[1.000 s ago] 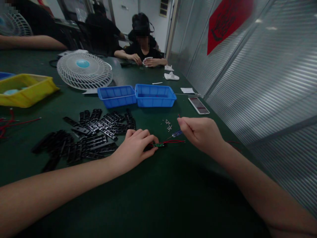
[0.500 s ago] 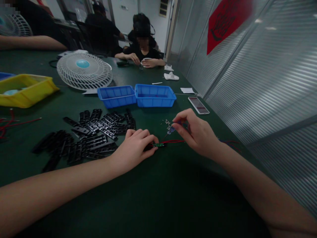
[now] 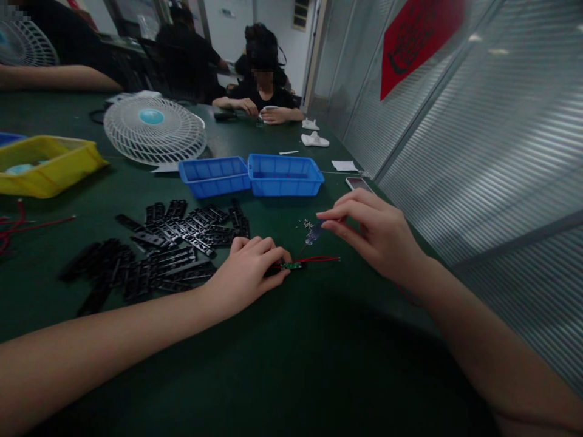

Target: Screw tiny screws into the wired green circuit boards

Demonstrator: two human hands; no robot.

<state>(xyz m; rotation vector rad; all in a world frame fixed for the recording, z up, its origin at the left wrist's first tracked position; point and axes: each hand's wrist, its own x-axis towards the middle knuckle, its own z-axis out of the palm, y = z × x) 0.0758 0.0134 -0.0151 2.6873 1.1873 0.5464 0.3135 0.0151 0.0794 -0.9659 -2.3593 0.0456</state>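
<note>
My left hand pinches a small green circuit board seated on a black plastic strip, low on the table. Red wires run from the board out to the right. Between the thumb and fingers of my right hand is a screwdriver with a clear bluish handle. Its thin shaft slants down to the left, the tip at or just above the board; contact cannot be made out. Small screws lie loose behind the screwdriver. To the left of my left hand spreads a heap of black plastic strips.
Two blue bins stand beyond the heap, with a white fan behind them and a yellow bin at left. A phone lies near the right edge. Across the table a person handles a white part.
My right hand has shifted a little right and opened its grip around the screwdriver handle, now covering part of the phone. My left hand and the board stay put.
</note>
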